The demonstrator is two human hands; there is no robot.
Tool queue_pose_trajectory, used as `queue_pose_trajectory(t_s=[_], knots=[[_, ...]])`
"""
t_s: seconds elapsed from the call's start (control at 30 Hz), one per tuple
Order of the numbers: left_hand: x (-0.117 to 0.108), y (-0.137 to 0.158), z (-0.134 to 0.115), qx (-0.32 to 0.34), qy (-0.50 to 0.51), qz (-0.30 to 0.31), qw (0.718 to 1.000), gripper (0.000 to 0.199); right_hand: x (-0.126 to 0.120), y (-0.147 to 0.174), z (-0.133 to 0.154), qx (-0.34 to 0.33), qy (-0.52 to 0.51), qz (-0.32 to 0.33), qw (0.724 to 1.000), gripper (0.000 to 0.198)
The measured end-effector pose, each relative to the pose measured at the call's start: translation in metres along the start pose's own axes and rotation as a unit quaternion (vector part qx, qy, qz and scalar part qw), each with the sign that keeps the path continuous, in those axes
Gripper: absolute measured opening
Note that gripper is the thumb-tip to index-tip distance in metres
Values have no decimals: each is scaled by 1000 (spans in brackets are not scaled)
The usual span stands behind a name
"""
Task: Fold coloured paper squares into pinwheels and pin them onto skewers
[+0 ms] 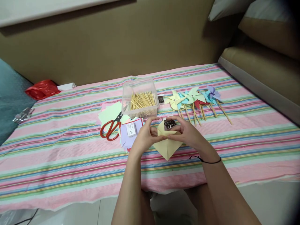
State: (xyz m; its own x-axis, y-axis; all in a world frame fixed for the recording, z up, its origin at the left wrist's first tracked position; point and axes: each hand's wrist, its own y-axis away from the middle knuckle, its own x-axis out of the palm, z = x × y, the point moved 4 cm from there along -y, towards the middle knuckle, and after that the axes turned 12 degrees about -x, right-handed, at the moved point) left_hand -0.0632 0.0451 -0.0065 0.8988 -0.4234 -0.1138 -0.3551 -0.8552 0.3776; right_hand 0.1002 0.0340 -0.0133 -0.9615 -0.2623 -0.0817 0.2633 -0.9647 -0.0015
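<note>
A pale yellow paper square [167, 149], creased and with a corner folded up, is held between both hands above the striped cloth. My left hand [147, 134] pinches its left side, thumb at the paper's middle. From the other side my right hand [185, 132] grips it, its thumb meeting the left one. Just behind the paper shows a small container of dark metal fasteners [169, 124], partly hidden. Left of my left hand lies a stack of coloured paper squares [126, 143] with a small white box [131, 129] on top.
A clear plastic box [140, 110] holds many thin wooden sticks [142, 100]. Red-handled scissors [112, 127] rest on loose paper at its left. Several paper pinwheels on sticks [193, 96] lie to the right. A red plastic bag [43, 89] sits at the far left.
</note>
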Motion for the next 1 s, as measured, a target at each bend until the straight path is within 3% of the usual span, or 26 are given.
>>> queue_pose_trajectory(t_s=[0.6,1.0], knots=[[-1,-2,3,-1,-3,4,1000,63,-3,-1,-2,-8,41,-10,999,61],[-1,-1,-2,1,10,8,1000,61,-2,0,-5,0,14,-13,1000,58]])
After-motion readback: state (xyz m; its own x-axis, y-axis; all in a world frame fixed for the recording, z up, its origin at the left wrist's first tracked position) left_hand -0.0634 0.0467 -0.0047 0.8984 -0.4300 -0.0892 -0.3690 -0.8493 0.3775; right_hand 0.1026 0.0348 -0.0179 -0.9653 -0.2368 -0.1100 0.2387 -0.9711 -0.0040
